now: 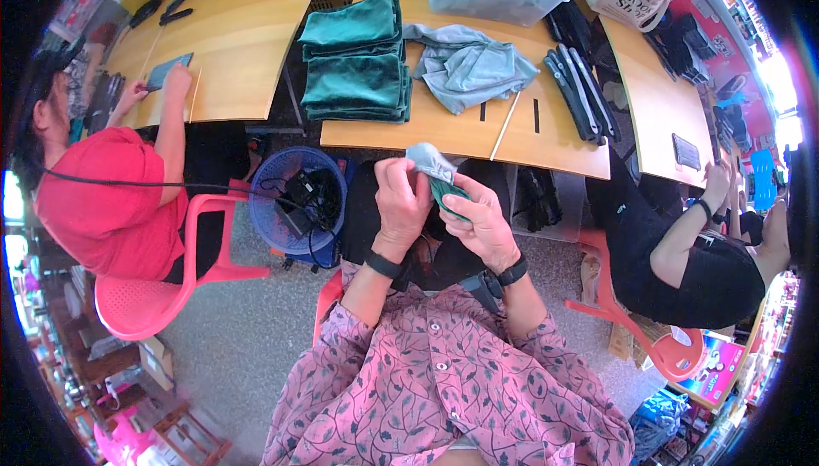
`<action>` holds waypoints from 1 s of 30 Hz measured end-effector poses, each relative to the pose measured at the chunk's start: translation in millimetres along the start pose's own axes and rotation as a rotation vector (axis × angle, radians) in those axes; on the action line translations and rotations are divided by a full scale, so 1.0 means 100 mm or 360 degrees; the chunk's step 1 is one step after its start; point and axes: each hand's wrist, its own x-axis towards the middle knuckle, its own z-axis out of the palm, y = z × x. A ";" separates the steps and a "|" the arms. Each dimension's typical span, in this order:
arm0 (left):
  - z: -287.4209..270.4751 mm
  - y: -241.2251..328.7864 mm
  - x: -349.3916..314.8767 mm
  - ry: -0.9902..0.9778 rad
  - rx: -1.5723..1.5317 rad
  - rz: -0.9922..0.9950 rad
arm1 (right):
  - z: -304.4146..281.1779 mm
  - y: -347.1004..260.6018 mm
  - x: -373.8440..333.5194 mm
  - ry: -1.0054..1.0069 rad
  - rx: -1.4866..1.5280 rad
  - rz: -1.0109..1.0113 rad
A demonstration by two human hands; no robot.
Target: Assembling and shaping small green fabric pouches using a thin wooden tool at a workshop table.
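Over my lap, in front of the table edge, both hands are closed on one small piece of cloth (429, 161), pale grey at its top and dark green lower down. My left hand (399, 199) pinches its left side, the fingertips partly behind the cloth. On the other side, my right hand (479, 217) grips the green part between thumb and fingers. Beyond them on the table lie two neat stacks of folded green velvety cloth (354, 82), with a loose heap of grey-green cloth (469, 66) to their right.
A clear plastic bin (499, 1) of grey cloth stands at the back. A thin stick (505, 127) and dark folded items (583, 95) lie on the table (409, 135). A blue basket (266, 210) holds black cables at my left. Co-workers sit on both sides, one in red (111, 197).
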 end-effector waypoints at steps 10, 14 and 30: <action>-0.01 0.17 0.10 -0.0112 -0.1533 -0.1146 | -0.09 0.02 -0.03 0.0017 -0.0089 0.0071; -0.01 0.18 0.10 -0.0084 -0.1557 -0.1136 | -0.15 0.04 0.01 0.0268 -0.1043 -0.0356; -0.02 0.28 0.08 -0.0160 -0.1554 -0.1192 | 0.01 0.16 0.13 0.0545 -0.1811 -0.1179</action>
